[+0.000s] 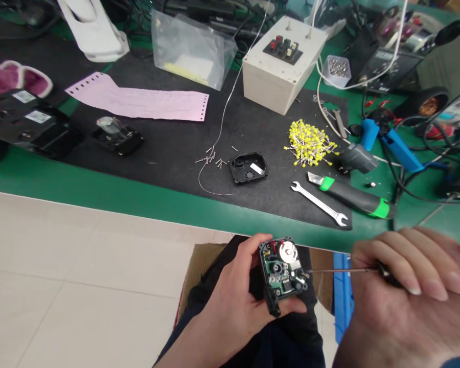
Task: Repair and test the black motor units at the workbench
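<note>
In my left hand (241, 286) is a small black electronic housing (283, 271), its inside facing up, with a green circuit board and a round silvery disc showing. My right hand (406, 291) is wrapped round the dark handle of a screwdriver (341, 270). The thin shaft points left, and its tip reaches the right edge of the housing; whether it touches a screw I cannot tell. On the bench above lies a black cover (250, 167), hollow side up, beside several loose screws (219, 163).
Along the bench's front edge lie an open-end wrench (319, 203) and a utility knife (352, 197) with its blade out. Behind them is a heap of yellow-headed parts (310, 143). A grey switch box (281, 66) stands farther back, left of a soldering-wire tangle of cables (417, 179).
</note>
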`<state>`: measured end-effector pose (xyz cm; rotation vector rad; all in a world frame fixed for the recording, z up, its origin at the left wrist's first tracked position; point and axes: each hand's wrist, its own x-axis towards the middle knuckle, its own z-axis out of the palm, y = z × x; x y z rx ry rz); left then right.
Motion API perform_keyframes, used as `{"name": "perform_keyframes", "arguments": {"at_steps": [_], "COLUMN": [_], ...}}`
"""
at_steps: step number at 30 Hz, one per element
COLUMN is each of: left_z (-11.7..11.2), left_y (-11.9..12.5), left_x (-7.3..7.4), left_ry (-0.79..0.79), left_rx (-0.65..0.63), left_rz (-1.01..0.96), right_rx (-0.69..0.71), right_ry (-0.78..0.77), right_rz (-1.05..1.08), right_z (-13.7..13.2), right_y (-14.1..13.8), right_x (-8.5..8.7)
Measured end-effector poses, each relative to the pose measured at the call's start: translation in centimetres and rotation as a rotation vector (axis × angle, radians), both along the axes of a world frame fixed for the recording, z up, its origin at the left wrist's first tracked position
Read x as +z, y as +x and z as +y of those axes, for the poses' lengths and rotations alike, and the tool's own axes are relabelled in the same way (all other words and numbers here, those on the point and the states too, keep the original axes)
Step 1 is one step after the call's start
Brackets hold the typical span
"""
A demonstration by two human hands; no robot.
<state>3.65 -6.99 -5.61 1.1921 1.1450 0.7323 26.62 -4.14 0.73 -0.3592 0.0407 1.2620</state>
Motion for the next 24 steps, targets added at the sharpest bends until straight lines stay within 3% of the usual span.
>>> {"name": "perform_keyframes", "arguments": {"at_steps": [3, 6, 13, 19, 24], "left_z": [-0.3, -0.3, 0.1, 0.2, 1.3], "left_y": [0.0, 0.2, 0.3, 1.0, 1.6], "left_x": [-0.6, -1.3, -1.3, -1.4, -0.3], "left_ry": [-0.052, -0.075, -0.031, 0.029, -0.092], "left_rx": [0.018, -0.015, -0.092, -0.039, 0.019], "left_rz": [-0.087, -0.13, -0.047, -0.025, 0.059], "right_rx": [0.06, 0.05, 0.038, 0.062, 0.086], "right_ry": [0.023, -0.003, -0.05, -0.054, -0.066], "right_rz": [0.019, -0.006, -0.159, -0.194, -0.208], "right_z": [0.4, 0.5, 0.9, 0.8, 0.8], "right_y": [-0.4, -1.1, -2.6, -2.8, -2.6], "right_x": [-1.9, -2.8, -2.8, -3.0, -2.9]}}
